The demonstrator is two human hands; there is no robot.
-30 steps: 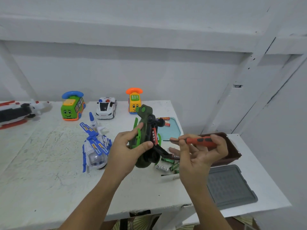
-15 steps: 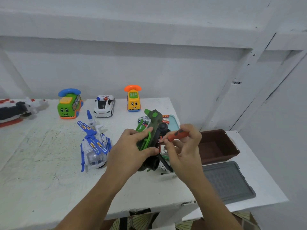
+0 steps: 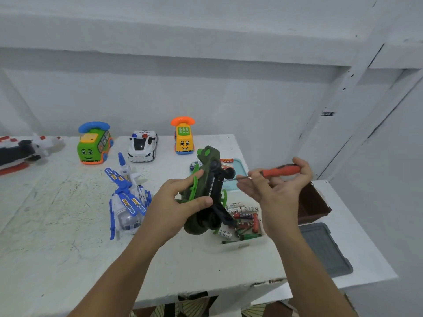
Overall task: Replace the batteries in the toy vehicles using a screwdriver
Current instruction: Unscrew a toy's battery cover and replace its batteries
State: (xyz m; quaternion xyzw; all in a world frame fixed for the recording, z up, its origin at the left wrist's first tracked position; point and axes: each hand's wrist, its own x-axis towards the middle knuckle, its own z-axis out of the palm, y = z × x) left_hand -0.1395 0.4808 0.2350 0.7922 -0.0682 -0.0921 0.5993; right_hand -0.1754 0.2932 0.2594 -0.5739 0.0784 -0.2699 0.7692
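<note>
White walls back a white surface (image 3: 57, 225), where loose batteries (image 3: 245, 216) lie heaped just below the hands. The left hand (image 3: 174, 209) grips the green toy (image 3: 208, 170), fingers and thumb curled round its body. It holds the toy off the surface with the dark underside turned to the right. The right hand (image 3: 279, 195) pinches the screwdriver (image 3: 280, 170) by its orange handle.

Half a second ago this hand was in close against the toy with the handle angled up. Now it has drawn back to the right and the shaft lies level, its tip aimed at the underside just beside a black wheel. Whether the tip sits in a screw I cannot tell.

This looks like lining up on the battery cover, so the green toy's swap is probably at an early step. The blue helicopter (image 3: 128, 202) and police car (image 3: 142, 145) rest on the surface to the left.
</note>
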